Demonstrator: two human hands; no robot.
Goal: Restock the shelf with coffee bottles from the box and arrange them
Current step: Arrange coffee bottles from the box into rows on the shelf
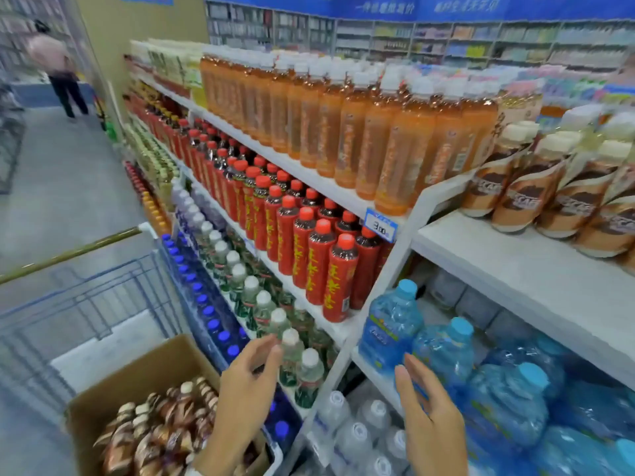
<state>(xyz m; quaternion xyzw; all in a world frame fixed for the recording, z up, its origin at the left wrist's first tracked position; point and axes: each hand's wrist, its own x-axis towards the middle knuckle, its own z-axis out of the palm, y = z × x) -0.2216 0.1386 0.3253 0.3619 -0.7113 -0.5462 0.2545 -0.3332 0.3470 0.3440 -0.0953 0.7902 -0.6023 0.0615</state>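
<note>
Bottles [161, 427] in the box [137, 369] are probably heavy-ish and slick-wrapped, best gripped mid-body; nothing's held yet by left hand [247, 383] or right hand [429, 417], fingers loose.

Bright, even, cool-white light falls from above, leaving only soft shadows under the white shelf boards [515, 269] and small glints on the orange drink bottles [343, 132] and the blue water jugs [443, 352]. The wide-angle lens bows the shelf lines and stretches everything near the edges, where the coffee bottles [522, 197] at the right, the left hand [247, 389] and the right hand [429, 417] look smeared. The far wall shelves [446, 42] and the person [56, 67] down the aisle are soft and blocky, and a faint watery blur lies over the whole frame.
</note>
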